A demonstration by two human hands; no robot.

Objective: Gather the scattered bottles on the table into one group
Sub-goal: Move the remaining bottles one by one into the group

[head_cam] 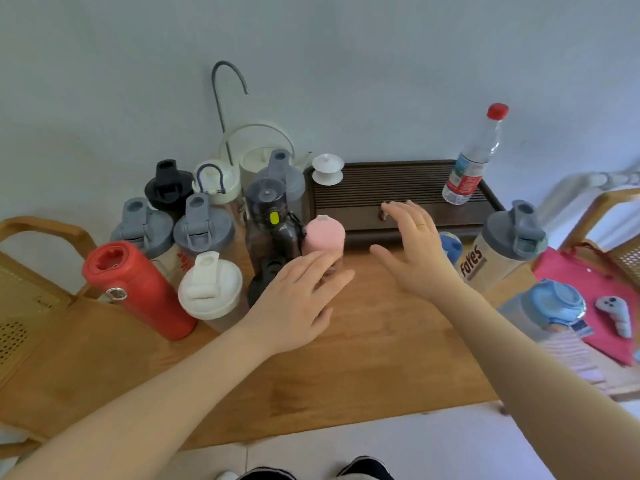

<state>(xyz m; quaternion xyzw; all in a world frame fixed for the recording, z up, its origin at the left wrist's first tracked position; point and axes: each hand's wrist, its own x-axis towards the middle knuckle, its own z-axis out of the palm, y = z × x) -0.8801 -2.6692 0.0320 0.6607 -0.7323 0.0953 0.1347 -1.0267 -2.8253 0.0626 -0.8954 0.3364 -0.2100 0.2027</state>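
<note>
A cluster of bottles fills the left centre of the frame on the wooden worktop (363,341): a red flask (138,289) at the lower left, a white-lidded shaker (209,289) beside it, several grey-lidded shakers (202,226), a black-capped bottle (168,187), a dark see-through bottle with a yellow button (272,220), and a pink-topped bottle (324,233) at the cluster's right edge.

The left hand (298,292) lies over the base of the pink-topped bottle, fingers loosely spread, its grip open; whether it touches the bottle cannot be told. The right hand (412,251) hovers at mid-frame with fingers fanned out, grip open and holding nothing, a ring on one finger.

Other bottles stand well apart at the right: a clear water bottle with a red cap (476,157) on a dark slatted tray (398,185) at the upper right, a grey-lidded shaker with lettering (502,247), a blue-capped bottle (450,245) partly hidden behind the right hand, and a blue-lidded jug (550,306) at the right edge.
</note>
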